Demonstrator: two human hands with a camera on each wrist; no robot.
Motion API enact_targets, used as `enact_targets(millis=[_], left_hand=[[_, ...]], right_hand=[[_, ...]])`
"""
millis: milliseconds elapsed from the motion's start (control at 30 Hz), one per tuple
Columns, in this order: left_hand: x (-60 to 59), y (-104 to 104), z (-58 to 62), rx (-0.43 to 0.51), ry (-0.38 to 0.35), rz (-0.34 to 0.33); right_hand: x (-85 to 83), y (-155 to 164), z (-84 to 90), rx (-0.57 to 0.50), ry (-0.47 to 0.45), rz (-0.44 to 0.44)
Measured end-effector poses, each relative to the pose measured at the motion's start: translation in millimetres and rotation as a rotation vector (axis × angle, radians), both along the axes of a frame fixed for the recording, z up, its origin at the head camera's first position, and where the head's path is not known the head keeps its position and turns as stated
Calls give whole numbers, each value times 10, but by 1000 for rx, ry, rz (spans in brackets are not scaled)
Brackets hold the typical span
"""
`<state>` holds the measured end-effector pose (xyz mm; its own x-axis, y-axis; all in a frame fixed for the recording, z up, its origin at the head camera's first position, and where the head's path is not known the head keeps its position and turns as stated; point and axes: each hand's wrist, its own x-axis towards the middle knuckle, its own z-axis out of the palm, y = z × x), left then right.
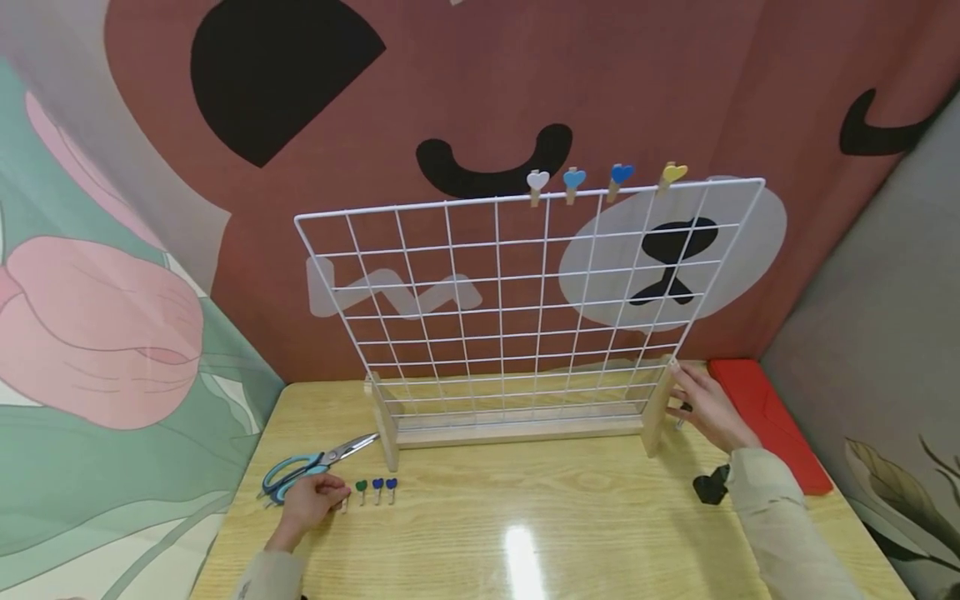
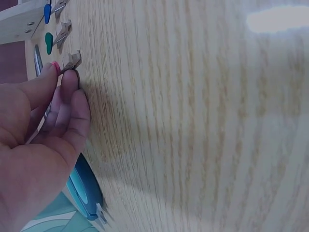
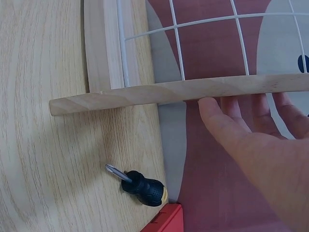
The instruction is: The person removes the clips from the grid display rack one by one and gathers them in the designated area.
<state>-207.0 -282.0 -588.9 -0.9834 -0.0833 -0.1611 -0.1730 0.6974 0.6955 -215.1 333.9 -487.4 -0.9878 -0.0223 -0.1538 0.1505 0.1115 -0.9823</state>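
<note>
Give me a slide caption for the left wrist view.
Left hand pinches a small wooden clip on the table.

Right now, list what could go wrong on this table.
1. The left hand pinches one small clip beside the open scissors; the blades might nick fingers.
2. The right hand only rests on the rack's wooden post; the wire grid could tip.
3. The screwdriver may roll.

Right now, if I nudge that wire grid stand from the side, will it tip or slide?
Probably slides rather than tips: the wire grid sits in a wooden base with two cross feet. It leans back and stands tall, so a high push could rock it. The right hand rests flat against the right foot, likely steadying it. The polished table looks slick.
</note>
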Motion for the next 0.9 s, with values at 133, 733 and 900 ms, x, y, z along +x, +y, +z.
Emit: enact_targets(millis=[133,733,900], left_hand=[[1,-16,11,8,16,8],[-178,268,1160,81,309,-88],[-247,477,1726,96,398,-189]], right_hand=[[3,1,2,3,4,0],[25,-9,27,10,29,12],[29,2,11,0,15,22]])
